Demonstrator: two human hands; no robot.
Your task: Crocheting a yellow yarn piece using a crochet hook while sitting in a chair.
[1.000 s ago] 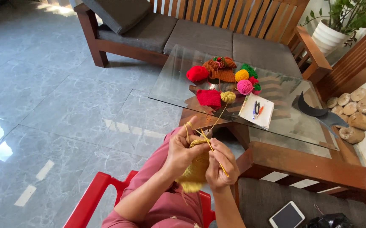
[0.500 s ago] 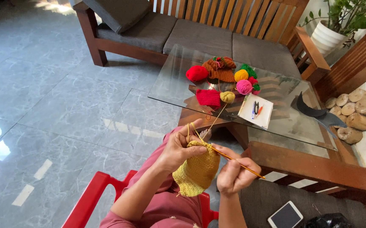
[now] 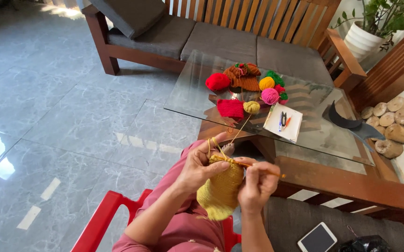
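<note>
Above a grey marble floor (image 3: 48, 102), low in the frame, the mustard-yellow crocheted piece (image 3: 220, 191) sits pinched in the left hand (image 3: 197, 168) while the right hand (image 3: 257, 183) grips a thin orange crochet hook (image 3: 262, 169); its taut strand could tug the small yellow yarn ball (image 3: 251, 107) off the glass tabletop (image 3: 192, 93).

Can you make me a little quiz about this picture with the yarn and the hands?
1. True or false: the left hand holds the mustard-yellow crocheted piece.
2. What does the right hand pinch? A) the thin orange crochet hook B) the white phone C) the pink yarn ball
3. Which yarn ball does the strand from the hands lead to on the glass table?

Key
1. True.
2. A.
3. The small mustard-yellow yarn ball, beside the flat red knitted piece.
</note>
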